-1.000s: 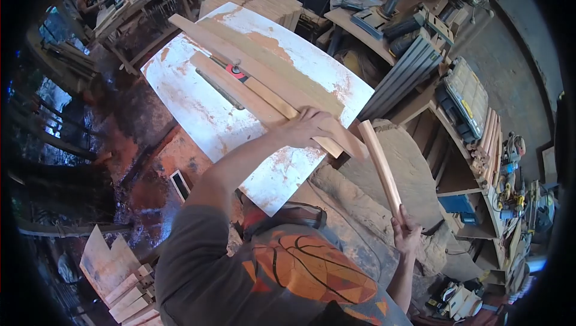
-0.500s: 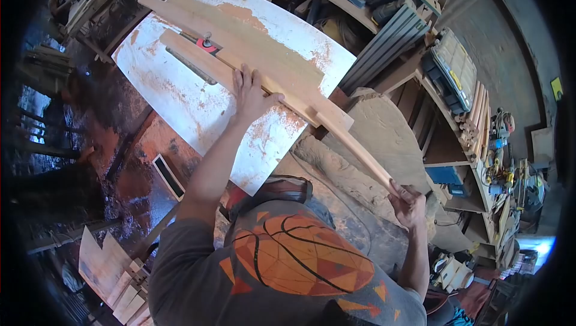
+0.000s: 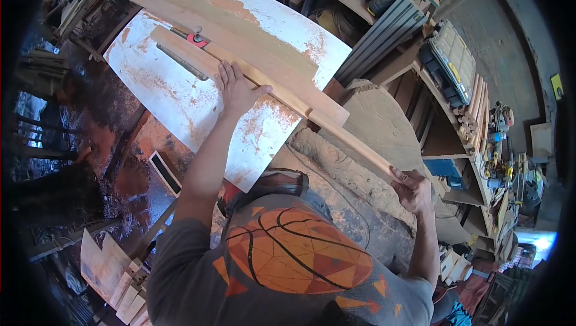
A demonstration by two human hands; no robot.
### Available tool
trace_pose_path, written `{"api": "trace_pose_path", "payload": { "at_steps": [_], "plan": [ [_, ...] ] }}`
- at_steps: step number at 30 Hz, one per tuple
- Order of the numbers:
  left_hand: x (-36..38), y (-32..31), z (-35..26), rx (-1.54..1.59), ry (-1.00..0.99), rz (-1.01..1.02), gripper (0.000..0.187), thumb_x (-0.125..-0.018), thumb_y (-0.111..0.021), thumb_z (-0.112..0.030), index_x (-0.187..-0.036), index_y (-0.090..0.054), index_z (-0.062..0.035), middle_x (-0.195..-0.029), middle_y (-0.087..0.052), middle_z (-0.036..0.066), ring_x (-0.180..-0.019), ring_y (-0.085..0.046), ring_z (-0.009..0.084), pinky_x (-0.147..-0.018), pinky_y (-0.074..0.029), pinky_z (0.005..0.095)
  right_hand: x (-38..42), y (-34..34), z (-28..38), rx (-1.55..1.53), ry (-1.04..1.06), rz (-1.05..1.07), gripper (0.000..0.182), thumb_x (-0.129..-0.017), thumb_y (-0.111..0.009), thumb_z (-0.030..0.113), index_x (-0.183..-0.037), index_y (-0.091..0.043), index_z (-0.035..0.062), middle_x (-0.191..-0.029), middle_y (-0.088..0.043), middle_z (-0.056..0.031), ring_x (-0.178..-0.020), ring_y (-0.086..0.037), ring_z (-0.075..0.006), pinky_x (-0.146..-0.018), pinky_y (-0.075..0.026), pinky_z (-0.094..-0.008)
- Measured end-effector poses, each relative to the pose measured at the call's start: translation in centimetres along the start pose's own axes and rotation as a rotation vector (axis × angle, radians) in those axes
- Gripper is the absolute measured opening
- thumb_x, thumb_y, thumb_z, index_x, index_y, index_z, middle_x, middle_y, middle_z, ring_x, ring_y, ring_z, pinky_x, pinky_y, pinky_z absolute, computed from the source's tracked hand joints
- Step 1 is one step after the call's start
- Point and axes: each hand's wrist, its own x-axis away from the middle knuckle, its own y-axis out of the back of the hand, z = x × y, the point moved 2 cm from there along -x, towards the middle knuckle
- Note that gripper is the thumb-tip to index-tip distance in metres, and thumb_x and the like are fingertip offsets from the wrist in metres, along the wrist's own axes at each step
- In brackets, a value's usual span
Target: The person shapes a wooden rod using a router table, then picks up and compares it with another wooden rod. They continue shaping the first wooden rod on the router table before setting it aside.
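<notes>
- Head view, close in first: what do my hands have?

- My right hand (image 3: 414, 189) is low by my side. Its fingers are wrapped tight on the near end of a long wood strip (image 3: 354, 145). That strip hangs off the edge and runs up onto the white tabletop (image 3: 180, 95).

- And the other hand?

- My left hand (image 3: 236, 89) is further up, flat on the strip. Those fingers are spread apart and press down. They do not grip.

- Where does the strip lie?

- It lies right against a wide board (image 3: 252, 38) that works like a guide. A dark saw slot (image 3: 183, 62) sits just beside it, and a red guard (image 3: 197, 39) is near the far end.

- So which step is this?

- I think I am lining the strip up along the guide, ready to push. Next I would need both hands steady, the strip tight to the board, and my left hand well away from the slot.

- Anything past that?

- Shelves with tools (image 3: 480, 122) stand off to the right.
</notes>
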Motion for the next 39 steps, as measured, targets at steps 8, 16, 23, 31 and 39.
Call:
{"api": "trace_pose_path", "payload": {
  "at_steps": [8,16,23,31,39],
  "plan": [
    [0.2,-0.9,0.4,0.026,0.011,-0.051,0.134,-0.073,-0.076,-0.073,-0.154,-0.017,0.0162,-0.161,-0.008,0.041,-0.155,0.0,0.0488,-0.124,0.003,0.0582,-0.7,0.4,-0.1,-0.018,0.028,-0.013,0.054,-0.074,-0.084,0.01,-0.126,-0.073,0.0194,-0.092,-0.075,-0.0105,-0.073,-0.067,-0.028,-0.064,-0.055,-0.0387],
    [0.1,-0.8,0.6,0.061,0.003,-0.007,0.137,-0.072,-0.078,-0.072,-0.155,-0.013,0.0167,-0.162,-0.006,0.042,-0.155,0.003,0.049,-0.123,0.003,0.0613,-1.6,1.4,0.9,0.034,0.07,0.034,0.054,-0.074,-0.083,0.005,-0.127,-0.072,0.0141,-0.092,-0.074,-0.0145,-0.073,-0.067,-0.0294,-0.064,-0.054,-0.0386],
    [-1.0,0.8,0.3,0.021,0.081,0.165,0.151,-0.064,-0.08,-0.076,-0.155,-0.003,0.0166,-0.162,0.004,0.042,-0.154,0.014,0.0471,-0.12,0.008,0.0655,-3.8,1.6,0.9,0.123,0.142,0.064,0.052,-0.077,-0.081,0.011,-0.127,-0.072,0.0215,-0.089,-0.074,-0.0089,-0.073,-0.068,-0.0284,-0.064,-0.056,-0.0396],
    [-2.9,2.0,1.9,-0.035,0.139,0.192,0.154,-0.062,-0.079,-0.078,-0.156,-0.002,0.0158,-0.162,0.006,0.041,-0.154,0.016,0.047,-0.119,0.009,0.0666,-6.9,1.9,2.0,0.122,0.216,0.131,0.059,-0.076,-0.079,0.007,-0.133,-0.069,0.0187,-0.09,-0.072,-0.0147,-0.074,-0.07,-0.0325,-0.064,-0.056,-0.0405],
    [-4.5,1.2,4.5,0.033,0.098,0.139,0.156,-0.06,-0.078,-0.081,-0.156,-0.002,0.0157,-0.162,0.006,0.041,-0.154,0.017,0.0468,-0.118,0.01,0.0679,-8.6,1.6,4.2,0.106,0.243,0.148,0.062,-0.078,-0.078,0.004,-0.137,-0.065,0.0187,-0.088,-0.071,-0.0136,-0.072,-0.068,-0.0323,-0.061,-0.055,-0.0405]
  ]
}}
